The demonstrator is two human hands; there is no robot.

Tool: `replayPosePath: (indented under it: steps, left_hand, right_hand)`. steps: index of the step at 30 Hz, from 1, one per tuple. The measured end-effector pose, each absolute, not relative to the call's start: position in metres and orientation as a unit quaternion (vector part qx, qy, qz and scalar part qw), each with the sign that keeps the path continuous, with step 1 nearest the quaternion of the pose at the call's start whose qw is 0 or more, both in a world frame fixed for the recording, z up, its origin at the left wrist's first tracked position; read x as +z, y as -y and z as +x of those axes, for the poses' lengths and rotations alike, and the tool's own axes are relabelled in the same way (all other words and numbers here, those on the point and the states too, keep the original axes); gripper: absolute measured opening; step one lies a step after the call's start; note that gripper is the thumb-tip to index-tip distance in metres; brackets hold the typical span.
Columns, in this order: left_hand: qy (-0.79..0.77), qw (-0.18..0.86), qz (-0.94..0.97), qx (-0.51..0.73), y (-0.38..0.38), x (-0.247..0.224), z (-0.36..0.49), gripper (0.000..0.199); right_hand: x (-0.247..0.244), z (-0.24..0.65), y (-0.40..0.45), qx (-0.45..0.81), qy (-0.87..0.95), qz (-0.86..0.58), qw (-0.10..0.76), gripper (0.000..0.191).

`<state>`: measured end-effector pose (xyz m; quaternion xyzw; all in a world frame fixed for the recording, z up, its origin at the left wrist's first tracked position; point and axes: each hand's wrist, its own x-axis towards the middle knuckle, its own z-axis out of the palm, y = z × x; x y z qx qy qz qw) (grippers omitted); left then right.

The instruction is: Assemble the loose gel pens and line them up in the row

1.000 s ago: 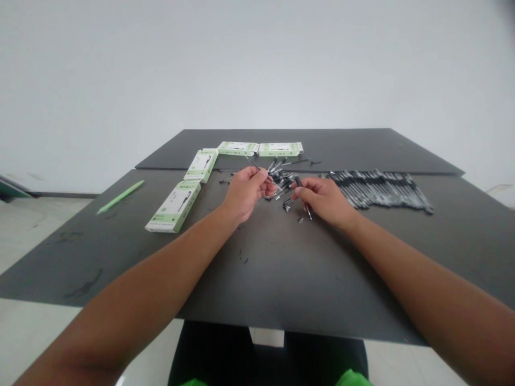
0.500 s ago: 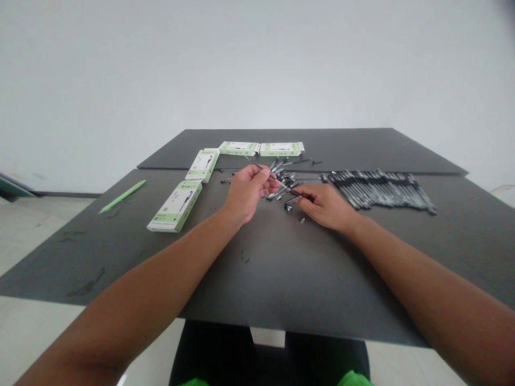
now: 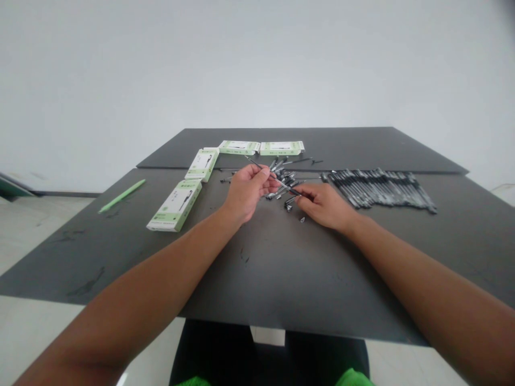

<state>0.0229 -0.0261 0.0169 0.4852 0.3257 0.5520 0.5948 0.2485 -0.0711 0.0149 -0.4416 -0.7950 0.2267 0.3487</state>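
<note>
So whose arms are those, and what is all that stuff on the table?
The arms belong to a person who wears a camera on the head, so the picture shows what that person sees, looking forward and down. The left hand and the right hand together hold one thin pen part, each pinching an end. Just behind it lies a loose pile of pen parts. To the right, finished black pens lie side by side in a long row. To the left are four green-and-white boxes, and further left one green pen lies alone. All of it rests on a dark grey table, with a plain white wall behind.
</note>
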Motion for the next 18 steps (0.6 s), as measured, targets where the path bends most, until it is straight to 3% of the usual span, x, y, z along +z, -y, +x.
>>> replayPosePath:
  steps: [18]
  left_hand:
    - [-0.326,0.593,0.485,0.554,0.0271,0.017,0.0229,0.022]
  right_hand:
    - [0.012,0.2479,0.0704,0.196,0.796,-0.459,0.344,0.019]
